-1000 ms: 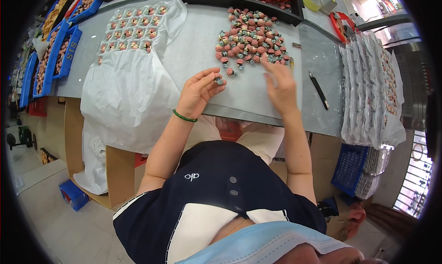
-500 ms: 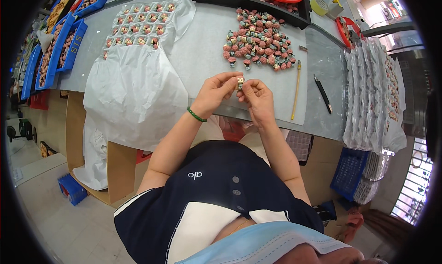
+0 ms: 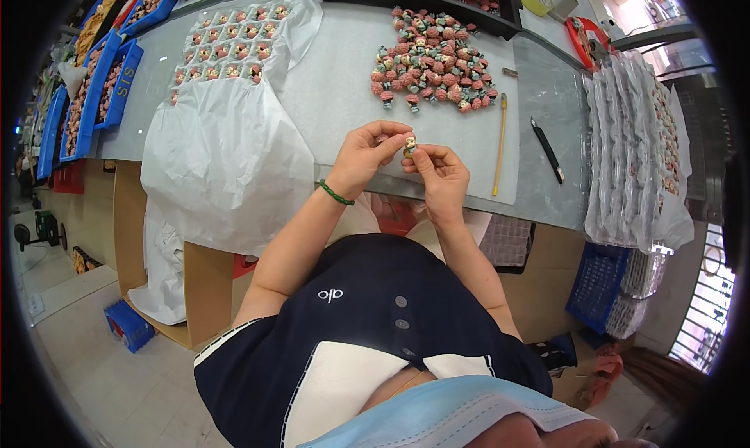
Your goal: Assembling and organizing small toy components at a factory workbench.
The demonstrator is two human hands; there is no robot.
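Between my two hands, above the front edge of the table, is a small painted figurine (image 3: pixel 410 143) with a pale face and a pink top. The fingertips of my left hand (image 3: pixel 366 157) pinch it from one side; a green bracelet circles that wrist. My right hand (image 3: pixel 442 179) grips its lower part between thumb and fingers. Beyond them a heap of similar figurines (image 3: pixel 437 69), pink and grey-green, lies on a white sheet (image 3: pixel 336 89). To the left, a tray of figurines (image 3: pixel 226 46) set in rows rests on white wrapping.
Right of the heap lie a thin yellow stick (image 3: pixel 501 143) and a black pen-like tool (image 3: pixel 547 149). Stacked clear trays (image 3: pixel 625 159) stand at the right edge. A black tray (image 3: pixel 508 18) is at the back, blue bins (image 3: pixel 121 85) at far left.
The figurine has been turned and tilted between my fingers. My right hand has shifted slightly right and down. The table's contents appear a little shifted as the view moved.
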